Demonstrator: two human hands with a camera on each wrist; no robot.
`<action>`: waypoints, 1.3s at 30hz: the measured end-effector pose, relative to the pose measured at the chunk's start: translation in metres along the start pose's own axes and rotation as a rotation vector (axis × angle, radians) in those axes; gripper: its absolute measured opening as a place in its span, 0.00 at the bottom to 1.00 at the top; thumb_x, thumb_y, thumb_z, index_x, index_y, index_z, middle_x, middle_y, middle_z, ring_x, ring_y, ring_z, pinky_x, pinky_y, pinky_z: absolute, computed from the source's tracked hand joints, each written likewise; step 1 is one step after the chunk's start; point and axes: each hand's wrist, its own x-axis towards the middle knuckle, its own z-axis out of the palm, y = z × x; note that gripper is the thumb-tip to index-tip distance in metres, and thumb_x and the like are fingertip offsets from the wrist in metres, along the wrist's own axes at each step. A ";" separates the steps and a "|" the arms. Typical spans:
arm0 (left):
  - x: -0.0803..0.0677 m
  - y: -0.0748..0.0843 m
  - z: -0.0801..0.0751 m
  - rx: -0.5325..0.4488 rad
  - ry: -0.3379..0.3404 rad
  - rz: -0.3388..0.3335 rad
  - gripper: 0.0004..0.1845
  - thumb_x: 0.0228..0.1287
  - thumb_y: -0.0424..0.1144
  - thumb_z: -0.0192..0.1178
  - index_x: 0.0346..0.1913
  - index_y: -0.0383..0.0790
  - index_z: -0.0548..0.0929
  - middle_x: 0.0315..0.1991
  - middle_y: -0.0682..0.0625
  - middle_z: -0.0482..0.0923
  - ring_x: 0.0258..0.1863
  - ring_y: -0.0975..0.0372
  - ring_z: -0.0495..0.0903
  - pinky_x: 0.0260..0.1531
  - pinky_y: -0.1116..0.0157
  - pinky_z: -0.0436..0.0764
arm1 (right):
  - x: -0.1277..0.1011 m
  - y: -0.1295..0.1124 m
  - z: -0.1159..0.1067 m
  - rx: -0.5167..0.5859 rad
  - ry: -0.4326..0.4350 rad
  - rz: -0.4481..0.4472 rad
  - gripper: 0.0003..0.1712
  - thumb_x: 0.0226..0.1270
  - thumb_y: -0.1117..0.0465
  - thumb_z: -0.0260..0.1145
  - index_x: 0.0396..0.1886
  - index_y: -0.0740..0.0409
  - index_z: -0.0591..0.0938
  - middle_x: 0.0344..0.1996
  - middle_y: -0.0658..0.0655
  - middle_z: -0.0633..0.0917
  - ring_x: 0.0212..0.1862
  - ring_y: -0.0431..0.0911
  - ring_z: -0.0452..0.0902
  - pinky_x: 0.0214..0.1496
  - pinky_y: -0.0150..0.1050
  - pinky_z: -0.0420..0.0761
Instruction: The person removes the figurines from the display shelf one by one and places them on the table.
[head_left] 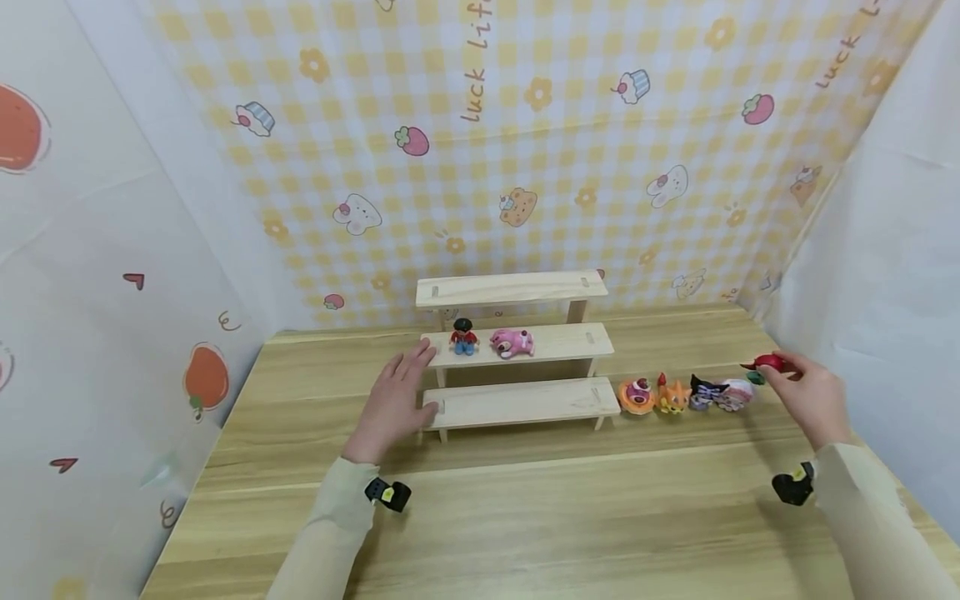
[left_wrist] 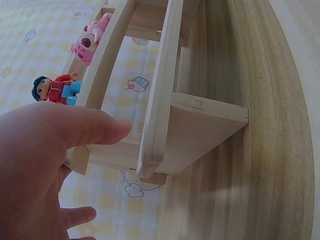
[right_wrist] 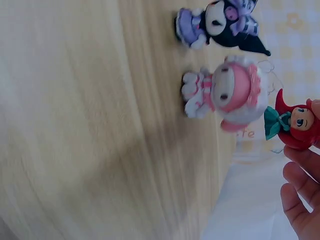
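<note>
**Red-haired figurine held above the table as a hand steadies the wooden shelf**

A person's right hand (head_left: 808, 396) pinches a small red-haired figurine (head_left: 768, 363) with a green tail between its fingertips, holding it in the air at the right end of a row of toys on the wooden table (head_left: 525, 517). The grip is closed on the figurine; the right wrist view shows it just beside a pink-hooded doll (right_wrist: 227, 95), without touching it. Next along the row stand a black-and-purple doll (head_left: 703, 392), an orange fox-like figure (head_left: 672, 395) and a round pink toy (head_left: 637, 396), the last just beside the foot of a three-step wooden shelf (head_left: 517, 402).

The left hand (head_left: 393, 404) lies flat with straight, relaxed fingers against the left end of the shelf, grasping nothing; the thumb (left_wrist: 90, 127) rests near the edge of the middle step. On that middle step stand a small figure in red with black hair (head_left: 463, 337) and, just beside it, a pink bear (head_left: 513, 342) lying on its side. The top and bottom steps carry no toys.
</note>
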 end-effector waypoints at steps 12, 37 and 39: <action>0.001 -0.001 -0.001 -0.002 0.004 -0.020 0.46 0.53 0.43 0.68 0.74 0.41 0.56 0.76 0.48 0.49 0.71 0.42 0.55 0.73 0.48 0.52 | -0.003 0.018 0.006 -0.052 -0.050 0.046 0.28 0.68 0.53 0.59 0.56 0.75 0.74 0.45 0.76 0.79 0.31 0.48 0.75 0.24 0.32 0.69; -0.001 0.002 -0.001 0.001 -0.010 -0.031 0.47 0.53 0.43 0.69 0.74 0.42 0.56 0.77 0.49 0.48 0.72 0.44 0.55 0.73 0.48 0.51 | -0.014 0.042 0.016 -0.054 -0.164 0.146 0.37 0.72 0.48 0.48 0.68 0.74 0.60 0.54 0.81 0.72 0.50 0.72 0.71 0.43 0.61 0.72; -0.001 0.001 0.000 0.001 -0.011 -0.031 0.47 0.53 0.43 0.69 0.74 0.42 0.56 0.77 0.49 0.48 0.72 0.44 0.55 0.73 0.48 0.51 | -0.013 0.039 0.015 -0.035 -0.138 0.156 0.37 0.72 0.49 0.47 0.69 0.73 0.59 0.56 0.81 0.70 0.51 0.72 0.69 0.42 0.60 0.73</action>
